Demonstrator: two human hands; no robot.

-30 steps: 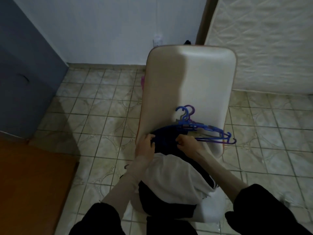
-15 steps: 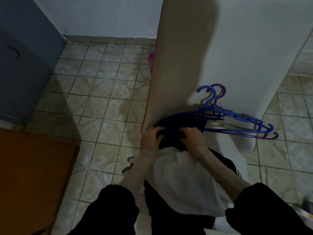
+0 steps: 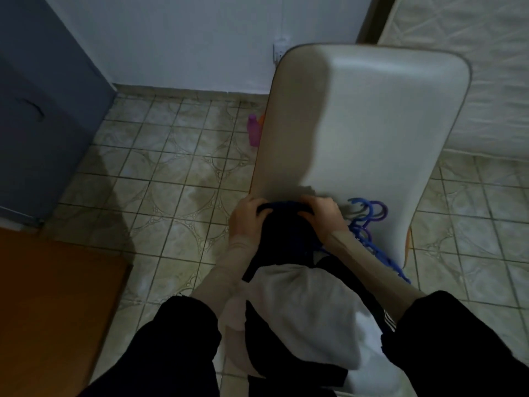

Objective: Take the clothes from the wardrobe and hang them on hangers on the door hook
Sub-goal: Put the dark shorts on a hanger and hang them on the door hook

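Note:
A dark navy garment (image 3: 282,239) lies on top of a pile of clothes on a white chair (image 3: 360,124). My left hand (image 3: 246,216) grips its upper edge on the left, and my right hand (image 3: 322,214) grips the same edge on the right. Below it lies a white garment (image 3: 303,310) over black clothing with white stripes (image 3: 388,325). Blue and purple plastic hangers (image 3: 369,222) rest on the seat just right of my right hand, partly hidden by my forearm.
A pink bottle (image 3: 253,133) stands on the tiled floor (image 3: 171,181) behind the chair's left edge. A grey-blue cabinet (image 3: 37,110) fills the left, a brown wooden surface (image 3: 51,310) the lower left. A quilted mattress (image 3: 472,67) leans at the right.
My hands have drawn closer together on the dark garment's edge. The view has shifted, and the hangers now lie lower right beside my right wrist.

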